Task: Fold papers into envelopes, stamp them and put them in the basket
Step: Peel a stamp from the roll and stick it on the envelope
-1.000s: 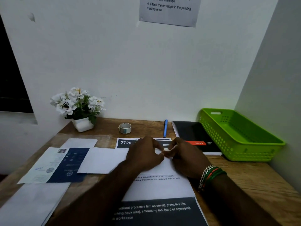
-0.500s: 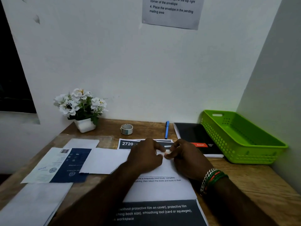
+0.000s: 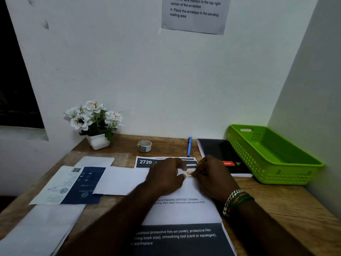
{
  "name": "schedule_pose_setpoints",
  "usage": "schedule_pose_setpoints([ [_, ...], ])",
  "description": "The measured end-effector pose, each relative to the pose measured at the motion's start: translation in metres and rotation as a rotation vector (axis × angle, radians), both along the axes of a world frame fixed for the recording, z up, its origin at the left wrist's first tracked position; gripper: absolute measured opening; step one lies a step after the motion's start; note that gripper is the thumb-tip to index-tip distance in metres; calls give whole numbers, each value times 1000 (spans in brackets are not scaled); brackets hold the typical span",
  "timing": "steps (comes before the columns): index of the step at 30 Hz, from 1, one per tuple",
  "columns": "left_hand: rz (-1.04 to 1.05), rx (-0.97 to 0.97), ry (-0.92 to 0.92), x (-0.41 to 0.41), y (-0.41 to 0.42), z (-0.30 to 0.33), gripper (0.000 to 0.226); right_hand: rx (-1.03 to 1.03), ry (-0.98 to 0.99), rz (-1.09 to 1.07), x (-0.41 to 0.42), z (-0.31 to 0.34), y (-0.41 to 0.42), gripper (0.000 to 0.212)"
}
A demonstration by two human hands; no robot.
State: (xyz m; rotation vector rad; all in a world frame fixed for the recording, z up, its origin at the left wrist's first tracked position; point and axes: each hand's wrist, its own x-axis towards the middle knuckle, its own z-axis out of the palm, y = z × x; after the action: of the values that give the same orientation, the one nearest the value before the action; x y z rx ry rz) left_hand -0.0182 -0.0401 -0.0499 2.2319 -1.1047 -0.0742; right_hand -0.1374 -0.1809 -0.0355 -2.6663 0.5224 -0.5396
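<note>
Wooden desk — papers, basket, perhaps tape.

We are logging a potted white flower sitting by the wall, a blue pen lying beside a black notebook, and a printed notice hanging above.

Small blurred stamp, envelope's far edge under both hands.
</note>
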Motion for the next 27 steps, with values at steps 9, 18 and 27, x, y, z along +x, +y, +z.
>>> schedule_pose_setpoints([
  [9,-14,-10,54,-4,4,6,18,15,-5,47,-2,1,4,28],
  [18,471,-101,42,23,119,46,16,220,-12,-99,-26,33,13,14],
  [27,669,116,110,9,154,22,54,306,52,-228,-23,4,36,41],
])
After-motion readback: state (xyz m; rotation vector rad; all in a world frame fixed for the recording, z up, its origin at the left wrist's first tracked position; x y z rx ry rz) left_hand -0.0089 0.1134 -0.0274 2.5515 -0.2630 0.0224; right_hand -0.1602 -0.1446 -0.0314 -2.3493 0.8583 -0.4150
